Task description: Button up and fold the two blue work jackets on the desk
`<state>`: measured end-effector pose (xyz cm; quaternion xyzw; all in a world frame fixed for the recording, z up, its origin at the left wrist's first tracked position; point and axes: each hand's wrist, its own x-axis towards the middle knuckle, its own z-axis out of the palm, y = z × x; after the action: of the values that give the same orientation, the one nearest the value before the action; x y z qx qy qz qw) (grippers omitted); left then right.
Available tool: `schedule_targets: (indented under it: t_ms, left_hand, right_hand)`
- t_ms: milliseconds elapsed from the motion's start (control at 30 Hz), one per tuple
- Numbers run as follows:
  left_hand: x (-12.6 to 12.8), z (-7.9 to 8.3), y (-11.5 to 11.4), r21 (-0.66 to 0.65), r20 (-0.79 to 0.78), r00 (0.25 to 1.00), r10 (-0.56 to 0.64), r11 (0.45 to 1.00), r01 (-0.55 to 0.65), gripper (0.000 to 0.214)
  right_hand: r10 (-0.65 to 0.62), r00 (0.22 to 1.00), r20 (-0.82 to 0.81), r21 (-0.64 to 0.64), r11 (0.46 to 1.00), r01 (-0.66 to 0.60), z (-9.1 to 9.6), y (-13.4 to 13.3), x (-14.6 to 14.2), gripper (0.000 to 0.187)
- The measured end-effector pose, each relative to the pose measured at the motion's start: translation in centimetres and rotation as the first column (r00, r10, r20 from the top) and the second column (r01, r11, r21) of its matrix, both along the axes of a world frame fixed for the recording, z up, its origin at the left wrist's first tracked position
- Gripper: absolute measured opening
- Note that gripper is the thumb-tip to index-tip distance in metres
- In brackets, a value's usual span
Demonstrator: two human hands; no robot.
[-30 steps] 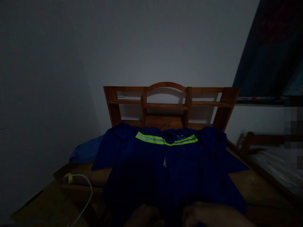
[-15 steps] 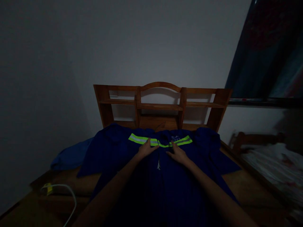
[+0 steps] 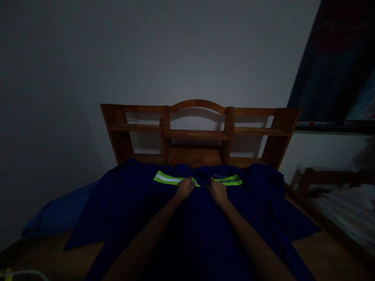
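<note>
A dark blue work jacket (image 3: 129,203) lies spread out in front of me, sleeves out to both sides. Across its chest runs a yellow-green and silver reflective strip (image 3: 167,178), with small white print above its right part. My left hand (image 3: 185,189) is closed on the jacket front at the strip, just left of the middle opening. Just right of that opening, my right hand (image 3: 218,192) grips the cloth at the strip's other half. The fingertips of both hands are partly hidden in the dim light.
Behind the jacket stands a wooden shelf headboard (image 3: 196,134) against a grey wall. Lighter blue cloth (image 3: 61,210) lies at the left. A white cable (image 3: 29,272) shows at the bottom left. At the right are white bedding (image 3: 348,203) and a dark curtain (image 3: 331,58).
Both hands have gone from spread fingers on the jacket to closed grips at the strip. The white zip pull hanging at the middle is no longer visible. The view has moved closer.
</note>
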<state>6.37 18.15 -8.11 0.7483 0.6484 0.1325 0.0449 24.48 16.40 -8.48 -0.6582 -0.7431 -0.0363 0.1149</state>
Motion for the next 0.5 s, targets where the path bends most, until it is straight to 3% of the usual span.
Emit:
schedule_targets:
  t_ms: [300,400,500]
  left_hand:
    - [0.7,-0.6,4.1,0.067,-0.012,0.999,-0.035,0.997,0.035,0.03]
    - [0.7,-0.7,3.9,0.067,-0.007,0.998,-0.057,0.996,0.058,0.029]
    - [0.5,-1.0,2.4,0.09,0.006,0.996,-0.093,0.992,0.092,0.026]
  right_hand:
    - [-0.047,0.997,-0.057,0.035,0.998,0.049,0.0,3.4,0.4,0.037]
    - [-0.02,0.994,-0.105,-0.004,1.0,0.019,0.2,3.3,0.5,0.039]
    - [0.039,0.985,-0.169,-0.08,0.995,-0.053,0.9,2.9,0.9,0.045]
